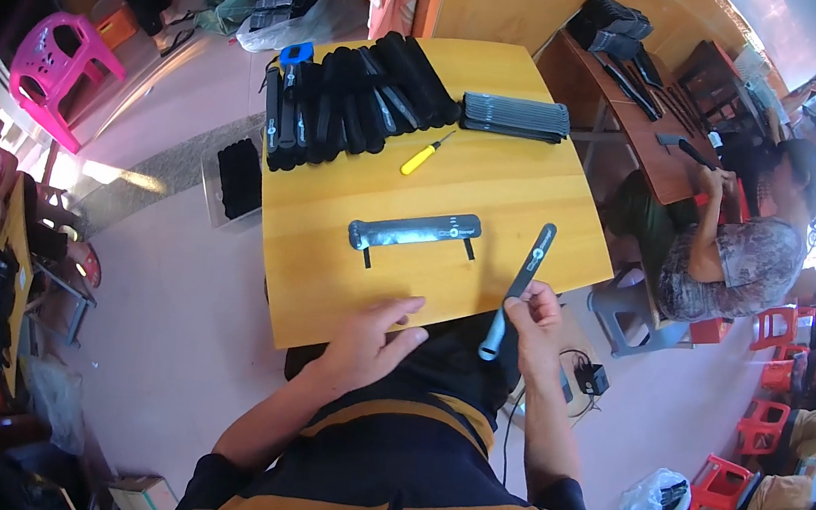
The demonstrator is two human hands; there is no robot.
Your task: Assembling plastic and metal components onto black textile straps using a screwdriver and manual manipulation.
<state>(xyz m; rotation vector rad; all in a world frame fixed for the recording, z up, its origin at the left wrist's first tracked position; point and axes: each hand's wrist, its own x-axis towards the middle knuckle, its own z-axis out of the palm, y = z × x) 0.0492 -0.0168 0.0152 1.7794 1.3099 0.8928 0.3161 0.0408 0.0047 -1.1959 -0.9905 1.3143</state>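
Note:
My right hand (536, 327) grips a narrow dark strip (525, 278) with rounded ends and pale printing, tilted above the table's near right edge. My left hand (376, 340) holds nothing; its thumb and fingers are spread over the near edge. Ahead of both hands, a wider shiny black strip (416, 232) lies flat on the yellow table (323, 291), with two short black tabs poking out on its near side. Farther back lies a yellow-handled screwdriver (421, 159), its tip toward the far right.
Along the table's far side lie a row of black sleeve-like pieces (349, 107), a blue object (297, 53) and a stack of grey strips (514, 116). A pink chair (55, 64) stands left. At right, a person (733, 232) works at a brown table (642, 146).

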